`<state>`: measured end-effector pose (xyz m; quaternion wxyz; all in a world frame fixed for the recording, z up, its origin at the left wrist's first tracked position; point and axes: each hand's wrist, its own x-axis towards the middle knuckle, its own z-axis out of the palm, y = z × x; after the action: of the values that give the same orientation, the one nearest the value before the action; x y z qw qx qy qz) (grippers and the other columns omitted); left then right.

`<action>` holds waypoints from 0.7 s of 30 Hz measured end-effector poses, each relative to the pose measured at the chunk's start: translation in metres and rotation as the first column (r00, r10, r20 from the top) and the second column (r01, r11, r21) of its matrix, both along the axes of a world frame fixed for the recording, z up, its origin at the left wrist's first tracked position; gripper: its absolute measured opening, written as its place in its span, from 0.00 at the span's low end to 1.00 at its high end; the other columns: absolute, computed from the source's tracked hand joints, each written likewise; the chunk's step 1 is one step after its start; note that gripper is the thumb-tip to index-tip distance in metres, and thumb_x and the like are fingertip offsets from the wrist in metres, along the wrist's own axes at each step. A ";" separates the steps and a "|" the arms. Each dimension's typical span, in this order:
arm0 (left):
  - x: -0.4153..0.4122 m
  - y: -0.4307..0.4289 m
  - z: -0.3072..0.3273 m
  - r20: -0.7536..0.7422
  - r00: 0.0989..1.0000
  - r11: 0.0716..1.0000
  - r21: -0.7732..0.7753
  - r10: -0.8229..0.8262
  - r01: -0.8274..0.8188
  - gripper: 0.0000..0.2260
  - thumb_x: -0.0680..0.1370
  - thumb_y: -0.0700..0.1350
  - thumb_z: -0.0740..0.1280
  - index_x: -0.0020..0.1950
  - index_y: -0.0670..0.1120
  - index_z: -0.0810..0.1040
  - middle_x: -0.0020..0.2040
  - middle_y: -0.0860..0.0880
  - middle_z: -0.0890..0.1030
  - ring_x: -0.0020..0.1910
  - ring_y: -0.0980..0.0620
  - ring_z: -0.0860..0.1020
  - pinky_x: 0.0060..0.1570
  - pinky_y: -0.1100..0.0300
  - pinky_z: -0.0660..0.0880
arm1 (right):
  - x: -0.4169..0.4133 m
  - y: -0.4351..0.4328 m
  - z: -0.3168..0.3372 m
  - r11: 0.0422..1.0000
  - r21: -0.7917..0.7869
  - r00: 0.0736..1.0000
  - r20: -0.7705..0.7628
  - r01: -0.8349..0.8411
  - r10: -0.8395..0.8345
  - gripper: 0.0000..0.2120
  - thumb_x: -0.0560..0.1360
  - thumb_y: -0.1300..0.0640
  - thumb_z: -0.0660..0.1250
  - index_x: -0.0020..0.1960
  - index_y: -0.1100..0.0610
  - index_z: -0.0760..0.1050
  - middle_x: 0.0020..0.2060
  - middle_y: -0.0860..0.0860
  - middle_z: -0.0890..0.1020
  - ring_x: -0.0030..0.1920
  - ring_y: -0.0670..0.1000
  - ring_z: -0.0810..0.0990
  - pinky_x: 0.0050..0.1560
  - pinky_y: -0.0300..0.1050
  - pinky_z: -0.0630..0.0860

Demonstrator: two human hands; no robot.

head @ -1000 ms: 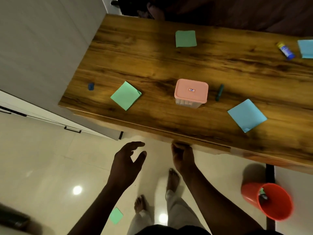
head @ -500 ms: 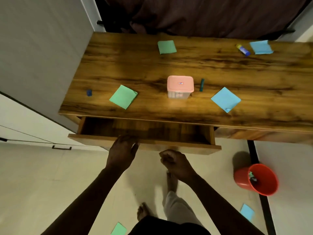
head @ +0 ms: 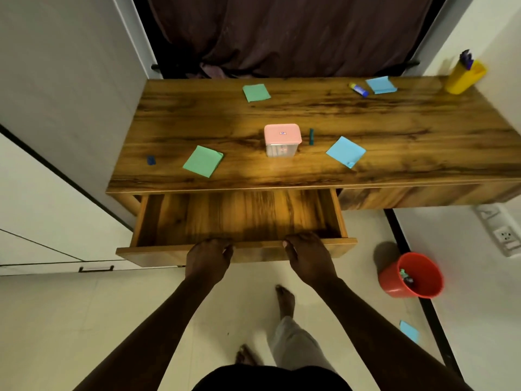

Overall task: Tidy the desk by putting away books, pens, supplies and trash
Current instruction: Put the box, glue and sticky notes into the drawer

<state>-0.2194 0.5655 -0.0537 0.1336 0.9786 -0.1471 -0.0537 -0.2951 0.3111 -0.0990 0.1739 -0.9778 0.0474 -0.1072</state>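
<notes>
The wooden desk (head: 394,122) has its left drawer (head: 239,215) pulled far out, and nothing shows inside it. My left hand (head: 207,259) and my right hand (head: 308,256) both grip the drawer's front panel (head: 259,253). On the desk lie two green paper squares (head: 203,160) (head: 256,92), two blue paper squares (head: 346,151) (head: 380,84), a pink-lidded clear box (head: 282,139), a dark green marker (head: 311,136), a small blue eraser (head: 151,160) and a glue stick (head: 358,89). A yellow pen cup (head: 463,77) stands at the far right corner.
A red bin (head: 411,276) with scraps inside stands on the floor at the right. One blue paper (head: 409,331) lies on the floor near it. White cabinets (head: 56,136) flank the desk's left side; a dark curtain (head: 282,32) hangs behind. My feet are below the drawer.
The drawer has come out from shut to nearly full length. My left hand went from open in the air onto the drawer front; my right hand stayed on it.
</notes>
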 end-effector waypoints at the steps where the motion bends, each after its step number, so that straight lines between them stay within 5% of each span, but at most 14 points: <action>1: -0.006 0.003 0.000 0.011 1.000 1.000 0.002 -0.012 0.012 0.11 0.81 0.55 0.65 0.55 0.54 0.85 0.45 0.52 0.87 0.41 0.50 0.84 0.42 0.59 0.78 | -0.007 0.003 0.000 1.000 0.006 1.000 0.002 0.009 -0.009 0.11 0.82 0.48 0.63 0.54 0.51 0.82 0.49 0.50 0.85 0.56 0.54 0.82 0.62 0.50 0.77; 21: -0.083 0.039 -0.015 -0.012 0.996 0.996 -0.013 -0.091 0.091 0.08 0.78 0.55 0.69 0.53 0.56 0.85 0.44 0.56 0.87 0.41 0.55 0.83 0.40 0.62 0.78 | -0.103 0.031 0.003 0.998 0.035 0.996 -0.078 0.043 -0.040 0.14 0.82 0.45 0.59 0.53 0.49 0.81 0.50 0.48 0.85 0.55 0.51 0.82 0.62 0.48 0.76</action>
<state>-0.3024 0.6041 -0.0687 0.1382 0.9697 -0.1908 -0.0652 -0.3977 0.3419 -0.0961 0.1874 -0.9767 0.0762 -0.0721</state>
